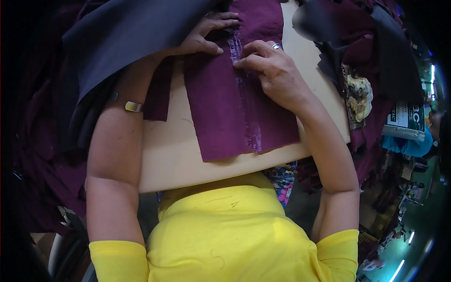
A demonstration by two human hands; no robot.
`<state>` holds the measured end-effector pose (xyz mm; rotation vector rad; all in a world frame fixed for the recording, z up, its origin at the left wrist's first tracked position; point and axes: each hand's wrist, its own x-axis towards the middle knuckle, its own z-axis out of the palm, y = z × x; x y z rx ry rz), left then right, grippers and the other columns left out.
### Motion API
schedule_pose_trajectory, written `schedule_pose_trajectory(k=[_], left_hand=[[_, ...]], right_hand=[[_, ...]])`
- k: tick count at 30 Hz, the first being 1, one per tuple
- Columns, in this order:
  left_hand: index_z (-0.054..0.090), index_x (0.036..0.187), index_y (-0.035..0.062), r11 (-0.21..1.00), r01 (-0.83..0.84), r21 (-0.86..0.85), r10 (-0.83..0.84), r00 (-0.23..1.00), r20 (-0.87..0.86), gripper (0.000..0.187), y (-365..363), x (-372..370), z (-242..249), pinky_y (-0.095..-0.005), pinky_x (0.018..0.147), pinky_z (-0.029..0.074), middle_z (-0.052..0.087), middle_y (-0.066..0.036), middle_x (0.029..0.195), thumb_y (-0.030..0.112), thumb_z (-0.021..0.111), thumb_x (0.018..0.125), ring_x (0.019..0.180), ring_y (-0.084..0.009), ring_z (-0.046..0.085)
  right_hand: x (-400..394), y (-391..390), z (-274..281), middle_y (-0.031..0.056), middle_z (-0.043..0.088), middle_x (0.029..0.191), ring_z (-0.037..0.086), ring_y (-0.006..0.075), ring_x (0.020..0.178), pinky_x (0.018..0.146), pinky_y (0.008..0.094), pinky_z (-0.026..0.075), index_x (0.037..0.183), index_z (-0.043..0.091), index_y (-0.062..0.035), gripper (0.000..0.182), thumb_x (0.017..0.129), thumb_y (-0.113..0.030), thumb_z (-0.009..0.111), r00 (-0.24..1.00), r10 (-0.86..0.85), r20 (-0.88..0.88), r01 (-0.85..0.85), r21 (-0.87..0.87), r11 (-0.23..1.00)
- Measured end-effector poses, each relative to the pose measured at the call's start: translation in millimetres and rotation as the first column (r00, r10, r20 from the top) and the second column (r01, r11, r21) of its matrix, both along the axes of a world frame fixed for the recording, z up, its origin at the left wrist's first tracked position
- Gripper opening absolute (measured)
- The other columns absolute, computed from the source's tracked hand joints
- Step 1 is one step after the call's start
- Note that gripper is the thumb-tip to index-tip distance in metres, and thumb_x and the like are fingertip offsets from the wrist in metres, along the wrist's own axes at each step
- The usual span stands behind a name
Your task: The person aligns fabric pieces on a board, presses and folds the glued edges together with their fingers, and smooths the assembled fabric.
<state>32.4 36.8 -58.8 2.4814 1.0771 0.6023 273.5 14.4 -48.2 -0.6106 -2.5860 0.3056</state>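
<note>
A maroon fabric piece point(213, 113) lies flat in front of me, its cut lower edge near the front of the table. Down its middle runs a narrow whitish, shiny strip point(253, 136), wrinkled in places. My left hand point(209, 35) rests on the fabric to the left of the strip's upper part, fingers stretched out, with its thumb close to the strip. From the right, my right hand point(277, 70), a ring on one finger, has thumb and index finger pinched together on the strip. Dark cloth point(136, 37) hangs over part of my left wrist.
The pale tabletop point(164, 155) shows around the fabric. A narrow maroon scrap point(157, 91) lies by my left forearm. Heaped maroon cloth point(42, 150) is at the left, with more dark cloth point(394, 51) at the right. A yellowish lump point(359, 98) sits at the table's right edge.
</note>
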Motion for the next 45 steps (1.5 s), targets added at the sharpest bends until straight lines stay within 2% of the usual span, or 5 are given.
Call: schedule_pose_trajectory(k=[8, 31, 36, 39, 45], left_hand=[[0.038, 0.137, 0.0095, 1.0, 0.011, -0.006, -0.011, 0.998, 0.066, 0.069, 10, 1, -23, -0.0385, 0.112, 0.019, 0.031, -0.01, 0.145, 0.025, 0.067, 0.076, 0.135, -0.0262, 0.025], [0.044, 0.135, 0.015, 0.981, -0.113, 0.158, 0.145, 0.967, -0.209, 0.064, -13, 8, 11, -0.0448, 0.113, 0.005, 0.034, -0.005, 0.145, 0.032, 0.065, 0.077, 0.138, -0.0238, 0.019], [0.053, 0.125, 0.0091, 0.986, -0.141, -0.093, 0.162, 0.947, 0.277, 0.043, -24, 23, 18, -0.0358, 0.11, 0.024, 0.048, -0.011, 0.132, 0.01, 0.058, 0.083, 0.129, -0.0231, 0.037], [0.053, 0.123, 0.012, 0.953, -0.219, 0.21, 0.213, 0.976, 0.051, 0.044, -42, 51, 53, -0.0401, 0.107, 0.028, 0.049, -0.011, 0.13, 0.003, 0.055, 0.08, 0.127, -0.0273, 0.038], [0.036, 0.137, 0.0183, 0.576, -0.648, 0.498, 0.817, 0.435, -0.378, 0.068, -9, -12, 89, -0.0604, 0.104, 0.019, 0.05, -0.012, 0.13, 0.029, 0.064, 0.076, 0.124, -0.0321, 0.043]], right_hand=[[6, -28, 9, 0.0098, 0.053, 0.101, 0.055, 0.0237, 0.09, 0.075, 0.0316, 0.042, 0.088, 0.063, -0.0025, 0.017, 0.075, -0.007, 0.052, 0.983, -0.019, 0.185, -0.049, 0.355, 0.933], [-2, 10, 2, 0.01, 0.055, 0.109, 0.052, 0.0301, 0.105, 0.09, 0.0371, 0.042, 0.085, 0.066, -0.0047, 0.032, 0.066, 0.013, 0.046, 0.973, -0.178, -0.147, 0.16, -0.122, 0.979], [14, 13, 5, 0.0116, 0.055, 0.114, 0.054, 0.0314, 0.104, 0.093, 0.0373, 0.041, 0.088, 0.066, -0.0058, 0.033, 0.066, 0.011, 0.048, 0.945, -0.198, -0.26, 0.149, -0.197, 0.969], [22, 25, 0, 0.013, 0.056, 0.114, 0.052, 0.0346, 0.108, 0.093, 0.04, 0.04, 0.113, 0.057, -0.0081, 0.047, 0.068, 0.008, 0.053, 0.873, -0.302, -0.382, 0.246, -0.189, 0.951], [22, 22, -10, 0.0193, 0.06, 0.109, 0.054, 0.0372, 0.103, 0.091, 0.0435, 0.041, 0.144, 0.017, -0.0136, 0.089, 0.069, -0.002, 0.063, 0.816, -0.561, -0.139, 0.532, -0.199, 0.823]])
